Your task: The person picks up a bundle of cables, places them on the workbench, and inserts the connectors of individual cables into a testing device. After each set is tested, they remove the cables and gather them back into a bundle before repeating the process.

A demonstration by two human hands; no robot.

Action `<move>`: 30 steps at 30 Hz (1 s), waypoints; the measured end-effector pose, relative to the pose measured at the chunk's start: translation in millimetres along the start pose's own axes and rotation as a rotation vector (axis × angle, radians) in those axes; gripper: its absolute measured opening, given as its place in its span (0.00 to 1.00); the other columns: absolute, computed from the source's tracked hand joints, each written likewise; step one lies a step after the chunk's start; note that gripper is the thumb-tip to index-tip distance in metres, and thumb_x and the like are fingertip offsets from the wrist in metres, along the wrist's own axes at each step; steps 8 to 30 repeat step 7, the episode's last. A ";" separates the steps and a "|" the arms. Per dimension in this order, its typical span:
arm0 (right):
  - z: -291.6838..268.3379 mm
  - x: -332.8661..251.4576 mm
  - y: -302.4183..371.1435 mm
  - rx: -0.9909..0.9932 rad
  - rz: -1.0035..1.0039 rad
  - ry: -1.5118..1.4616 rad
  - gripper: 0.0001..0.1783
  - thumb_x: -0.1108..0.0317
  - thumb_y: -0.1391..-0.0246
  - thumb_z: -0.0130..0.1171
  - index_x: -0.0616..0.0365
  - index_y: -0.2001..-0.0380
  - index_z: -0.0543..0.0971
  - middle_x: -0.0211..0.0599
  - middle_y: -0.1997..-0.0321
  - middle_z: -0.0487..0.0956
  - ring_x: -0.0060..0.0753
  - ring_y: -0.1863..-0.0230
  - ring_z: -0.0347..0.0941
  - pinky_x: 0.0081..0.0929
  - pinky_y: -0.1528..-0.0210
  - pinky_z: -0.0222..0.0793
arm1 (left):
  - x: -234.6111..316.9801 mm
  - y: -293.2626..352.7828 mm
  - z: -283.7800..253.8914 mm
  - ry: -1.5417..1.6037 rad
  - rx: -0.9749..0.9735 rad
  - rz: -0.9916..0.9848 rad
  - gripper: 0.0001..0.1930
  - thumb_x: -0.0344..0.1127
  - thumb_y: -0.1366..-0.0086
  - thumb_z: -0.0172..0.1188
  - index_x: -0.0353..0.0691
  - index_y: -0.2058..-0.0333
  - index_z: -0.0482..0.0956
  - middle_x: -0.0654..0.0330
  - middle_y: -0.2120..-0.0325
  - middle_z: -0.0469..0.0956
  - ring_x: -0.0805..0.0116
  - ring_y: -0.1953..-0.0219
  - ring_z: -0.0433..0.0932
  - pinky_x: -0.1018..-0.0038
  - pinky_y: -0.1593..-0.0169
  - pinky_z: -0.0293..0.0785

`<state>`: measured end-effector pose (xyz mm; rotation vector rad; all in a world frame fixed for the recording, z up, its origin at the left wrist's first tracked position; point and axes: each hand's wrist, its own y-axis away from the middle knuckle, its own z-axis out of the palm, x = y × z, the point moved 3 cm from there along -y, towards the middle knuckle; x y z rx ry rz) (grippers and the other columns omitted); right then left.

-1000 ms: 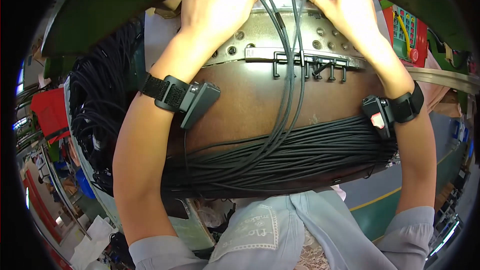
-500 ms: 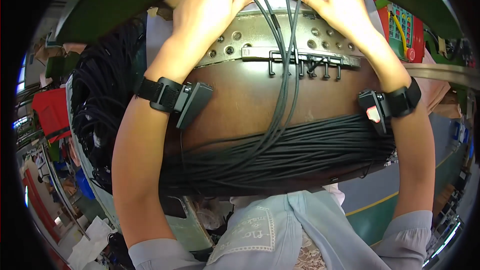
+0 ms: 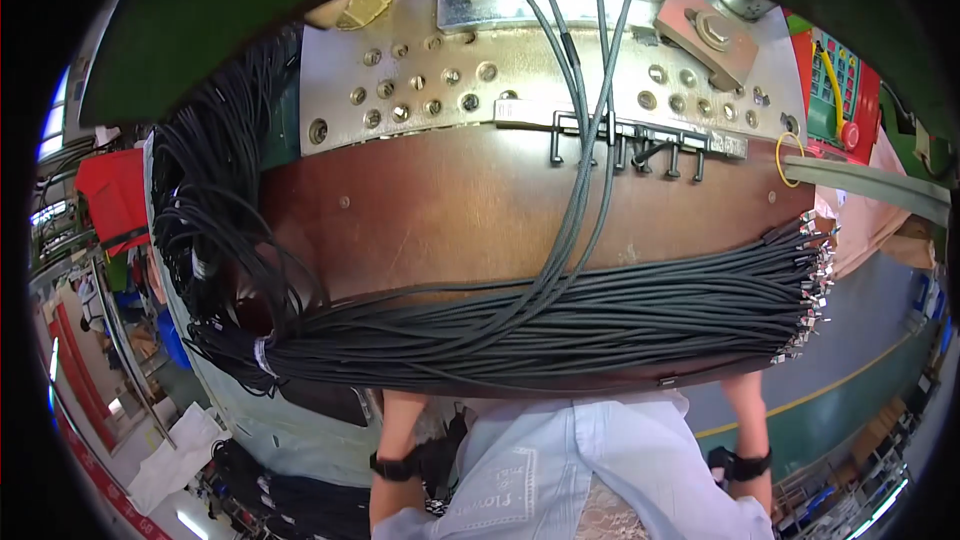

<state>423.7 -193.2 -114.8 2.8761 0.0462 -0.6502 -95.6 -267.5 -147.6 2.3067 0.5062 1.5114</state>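
Below the near edge of the brown tabletop, my left hand and my right hand show only in part, at the wrist. The edge hides the fingers of both, so what they touch cannot be seen. Several black cables rise from a bundle across the table, past a rail of small black hooks, to a shiny metal block. The thick black cable bundle lies along the near side, its metal-tipped ends at the right.
A metal plate with holes spans the far side, with a bolted clamp on it. More black cables hang at the left. A red and green control box stands far right, beside a grey bar.
Both hands have left the metal block and come back toward my body, down below the table's near edge. The cables still run up to the block. The view has shifted slightly.
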 end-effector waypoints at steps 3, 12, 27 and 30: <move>93.9 115.5 52.4 -0.193 0.249 -0.503 0.29 0.66 0.43 0.50 0.65 0.40 0.58 0.48 0.36 0.58 0.42 0.36 0.52 0.34 0.34 0.44 | -53.1 3.4 7.4 0.489 0.151 -0.145 0.19 0.39 0.38 0.49 0.40 0.50 0.72 0.50 0.48 0.69 0.55 0.45 0.66 0.63 0.41 0.60; 112.5 138.0 60.4 0.009 -0.006 -0.259 0.30 0.66 0.44 0.52 0.64 0.40 0.58 0.48 0.36 0.58 0.43 0.36 0.53 0.33 0.35 0.46 | -38.4 1.1 -0.3 -0.006 -0.032 -0.459 0.28 0.50 0.40 0.50 0.45 0.44 0.65 0.48 0.44 0.65 0.65 0.42 0.64 0.69 0.39 0.58; 112.5 138.0 60.4 0.009 -0.006 -0.259 0.30 0.66 0.44 0.52 0.64 0.40 0.58 0.48 0.36 0.58 0.43 0.36 0.53 0.33 0.35 0.46 | -38.4 1.1 -0.3 -0.006 -0.032 -0.459 0.28 0.50 0.40 0.50 0.45 0.44 0.65 0.48 0.44 0.65 0.65 0.42 0.64 0.69 0.39 0.58; 112.5 138.0 60.4 0.009 -0.006 -0.259 0.30 0.66 0.44 0.52 0.64 0.40 0.58 0.48 0.36 0.58 0.43 0.36 0.53 0.33 0.35 0.46 | -38.4 1.1 -0.3 -0.006 -0.032 -0.459 0.28 0.50 0.40 0.50 0.45 0.44 0.65 0.48 0.44 0.65 0.65 0.42 0.64 0.69 0.39 0.58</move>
